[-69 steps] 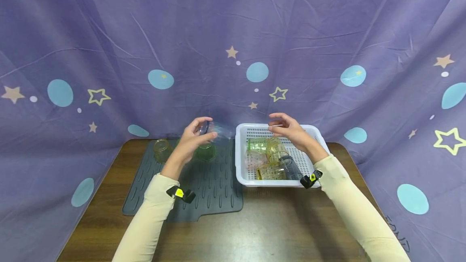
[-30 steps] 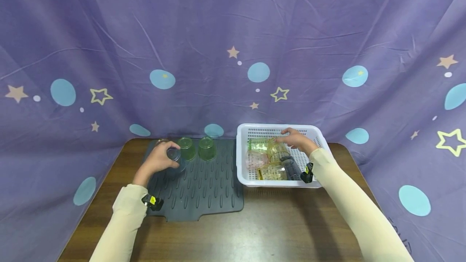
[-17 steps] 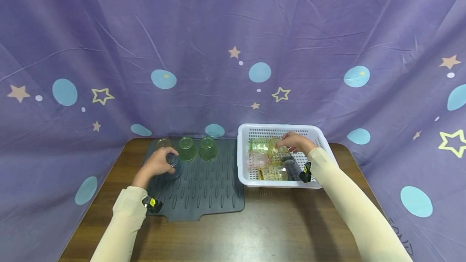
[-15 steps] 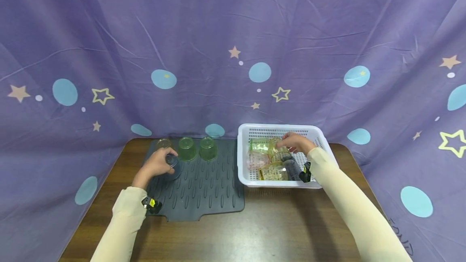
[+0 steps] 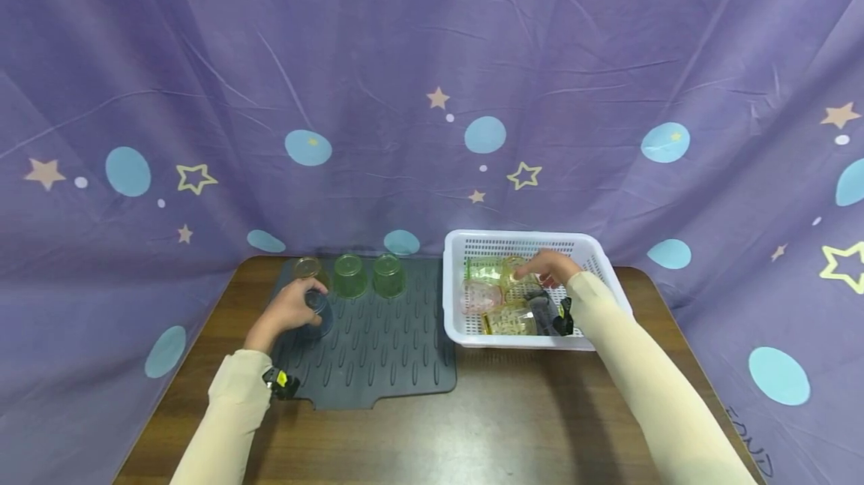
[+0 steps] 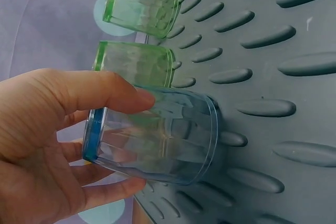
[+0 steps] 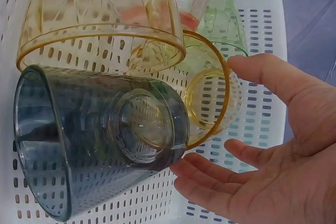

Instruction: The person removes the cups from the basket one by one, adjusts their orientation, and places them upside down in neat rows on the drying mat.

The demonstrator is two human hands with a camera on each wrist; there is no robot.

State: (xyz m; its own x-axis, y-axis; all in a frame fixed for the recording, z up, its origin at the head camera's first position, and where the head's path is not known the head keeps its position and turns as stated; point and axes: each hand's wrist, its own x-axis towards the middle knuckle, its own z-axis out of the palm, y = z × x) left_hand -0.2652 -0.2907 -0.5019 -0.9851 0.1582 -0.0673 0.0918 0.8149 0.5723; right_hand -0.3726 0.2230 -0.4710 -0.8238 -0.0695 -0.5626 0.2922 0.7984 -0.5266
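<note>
On the left, my left hand (image 5: pixel 293 306) holds an upside-down blue glass (image 6: pixel 157 140) by its base. The thumb lies along one side, the other fingers reach behind it, and the rim appears to touch the dark grey drying mat (image 5: pixel 378 350). My right hand (image 7: pixel 294 156) reaches into the white basket (image 5: pixel 448 297). Its thumb touches or nearly touches the rim of a yellow glass (image 7: pixel 210 98); the fingers are spread, with the lower fingertips beside the base of a grey-blue glass (image 7: pixel 105 140).
Two green glasses (image 5: pixel 351 279) and an amber glass (image 5: pixel 310 269) stand upside down along the mat's back edge. Also in the basket are a patterned yellow glass (image 5: pixel 511 320), a pink glass (image 5: pixel 481 296) and a light green glass (image 5: pixel 482 269). A purple curtain (image 5: pixel 405 95) hangs behind the table.
My left hand has carried the blue glass left and down, from the air to the mat, beside the amber glass. My right hand has dropped from above the basket to the glasses inside.
</note>
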